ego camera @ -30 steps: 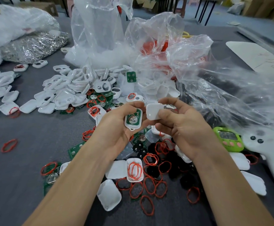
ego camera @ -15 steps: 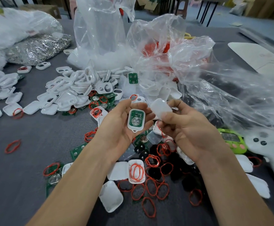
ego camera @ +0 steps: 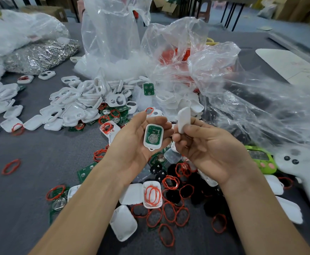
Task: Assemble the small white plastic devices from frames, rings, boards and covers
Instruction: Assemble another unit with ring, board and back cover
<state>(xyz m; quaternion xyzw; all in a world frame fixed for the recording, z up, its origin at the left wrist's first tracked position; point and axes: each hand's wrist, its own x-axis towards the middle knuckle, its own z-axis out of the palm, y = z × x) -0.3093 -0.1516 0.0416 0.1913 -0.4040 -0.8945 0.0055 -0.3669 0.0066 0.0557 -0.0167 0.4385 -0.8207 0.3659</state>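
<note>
My left hand [ego camera: 132, 142] holds a white frame [ego camera: 153, 137] with a green board and a coin cell seated in it, face up, between thumb and fingers. Just to its right my right hand [ego camera: 209, 151] pinches a white cover [ego camera: 183, 119] that stands almost upright on its edge, close to the frame but apart from it. On the grey table [ego camera: 40, 159] lie a heap of white frames [ego camera: 82, 105], loose green boards [ego camera: 86, 171], several red rings [ego camera: 168, 214] and white covers [ego camera: 123, 224].
Crumpled clear plastic bags [ego camera: 196, 67] rise behind the hands and spread to the right. A bag of silver parts [ego camera: 40, 56] sits at the far left. A green timer [ego camera: 262, 161] and a white handheld tool [ego camera: 301, 173] lie at the right.
My right hand has turned the cover from lying flat near the frame up onto its edge and raised it. My left hand has tilted the frame more face up.
</note>
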